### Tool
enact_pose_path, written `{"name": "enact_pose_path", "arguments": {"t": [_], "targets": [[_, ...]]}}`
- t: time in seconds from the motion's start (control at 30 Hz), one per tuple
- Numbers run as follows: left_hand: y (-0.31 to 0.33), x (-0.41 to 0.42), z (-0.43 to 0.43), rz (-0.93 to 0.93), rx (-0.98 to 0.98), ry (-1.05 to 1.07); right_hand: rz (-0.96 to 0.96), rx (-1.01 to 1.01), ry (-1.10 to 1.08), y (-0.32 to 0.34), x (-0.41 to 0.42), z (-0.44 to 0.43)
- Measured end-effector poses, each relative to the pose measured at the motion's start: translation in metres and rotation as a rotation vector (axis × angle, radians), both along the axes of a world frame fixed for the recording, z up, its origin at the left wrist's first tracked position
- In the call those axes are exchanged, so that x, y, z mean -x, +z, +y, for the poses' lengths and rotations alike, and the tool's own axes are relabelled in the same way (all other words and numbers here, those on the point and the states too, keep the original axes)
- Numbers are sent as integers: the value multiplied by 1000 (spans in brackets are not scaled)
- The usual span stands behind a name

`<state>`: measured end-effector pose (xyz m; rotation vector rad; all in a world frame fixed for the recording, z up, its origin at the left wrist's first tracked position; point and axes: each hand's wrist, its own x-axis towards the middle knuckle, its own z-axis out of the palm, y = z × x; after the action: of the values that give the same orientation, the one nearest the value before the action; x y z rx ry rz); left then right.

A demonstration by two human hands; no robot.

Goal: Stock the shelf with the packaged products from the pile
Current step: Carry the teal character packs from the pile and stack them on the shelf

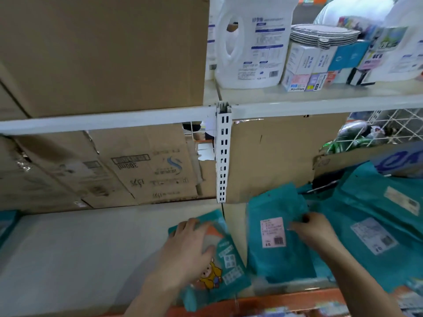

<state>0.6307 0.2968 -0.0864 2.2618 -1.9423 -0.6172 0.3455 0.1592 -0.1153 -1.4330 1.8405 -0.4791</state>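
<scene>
A teal pouch with a yellow cartoon bear (225,268) lies flat on the white lower shelf (80,259), just left of the slotted upright. My left hand (191,244) rests on it with fingers spread and straight. To its right a second teal pouch with a pink label (274,232) stands tilted. My right hand (314,229) grips that pouch at its right edge, fingers curled round it. Further right lies a pile of more teal pouches (377,225) with white labels.
A white slotted upright (223,156) divides the shelf bays. Cardboard boxes (103,168) line the back of the lower shelf and fill the upper left. White detergent jugs (249,42) and small boxes (306,67) stand on the upper shelf. An orange shelf edge (274,302) runs along the front.
</scene>
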Motion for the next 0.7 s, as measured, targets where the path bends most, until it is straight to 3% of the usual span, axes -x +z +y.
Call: {"name": "enact_pose_path", "arguments": {"t": [0.1,0.23,0.43,0.57,0.7], "targets": [[-1,-9,-2,2,39,4,0,133,15,41,-13,7],[-2,-15,2,13,49,0,173,166,107,58,-53,23],[-9,-27,20,24,45,63,159,67,417,11,-122,47],[-18,-32,29,54,15,117,259,29,545,-42,-131,48],[-35,-34,34,62,-70,159,294,-5,541,-59,-113,41]]}}
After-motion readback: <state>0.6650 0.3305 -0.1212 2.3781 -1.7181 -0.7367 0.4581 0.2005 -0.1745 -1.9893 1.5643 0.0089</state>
